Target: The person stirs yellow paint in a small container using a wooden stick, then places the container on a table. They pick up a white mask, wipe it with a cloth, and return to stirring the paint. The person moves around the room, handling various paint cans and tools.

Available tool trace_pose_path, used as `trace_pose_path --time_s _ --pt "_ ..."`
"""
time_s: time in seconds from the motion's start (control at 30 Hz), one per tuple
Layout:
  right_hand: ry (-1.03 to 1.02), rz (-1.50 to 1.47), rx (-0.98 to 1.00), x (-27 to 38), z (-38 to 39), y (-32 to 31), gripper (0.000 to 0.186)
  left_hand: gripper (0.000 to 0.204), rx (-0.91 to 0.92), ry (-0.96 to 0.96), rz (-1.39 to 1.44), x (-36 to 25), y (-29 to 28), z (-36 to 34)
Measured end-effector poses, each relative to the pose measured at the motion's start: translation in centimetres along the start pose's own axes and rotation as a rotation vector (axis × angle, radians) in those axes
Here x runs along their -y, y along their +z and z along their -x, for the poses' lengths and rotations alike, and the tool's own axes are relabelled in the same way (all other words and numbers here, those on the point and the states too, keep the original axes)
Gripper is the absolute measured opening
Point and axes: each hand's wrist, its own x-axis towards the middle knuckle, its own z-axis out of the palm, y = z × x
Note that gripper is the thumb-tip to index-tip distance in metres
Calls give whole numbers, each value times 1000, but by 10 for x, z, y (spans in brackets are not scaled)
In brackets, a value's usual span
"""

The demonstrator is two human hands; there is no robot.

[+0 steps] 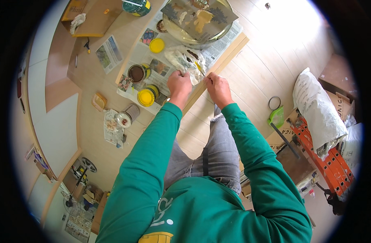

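A stained white rag [179, 56], with brown and yellow smears, lies bunched on the newspaper-covered table. My left hand [179, 86] is closed at the rag's near edge and grips it. My right hand [218, 87] pinches a thin tool that looks like a small paintbrush [200, 69]; its yellow-coated tip lies against the rag. To the left of my left hand stand two open tins, one of yellow paint [146, 97] and one with dark brown contents [136, 74]. A round yellow lid [156, 45] lies beyond them on the newspaper.
At the table's far end, a paint-smeared board [201, 20] rests on a round container. A green tin [137, 7] is at the far left. On the floor stand a used tin [128, 115] at left, and a white sack [315, 105] by an orange perforated metal piece [329, 166] at right.
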Motion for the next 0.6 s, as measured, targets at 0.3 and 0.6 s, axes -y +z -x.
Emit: trace_pose_path --time_s 0.3,0.6 --pt "172 -143 -69 -1 43 -26 20 23 132 -112 147 -15 -8 17" --pt "260 -219 -161 21 20 2 32 21 195 -161 259 -10 1 31"
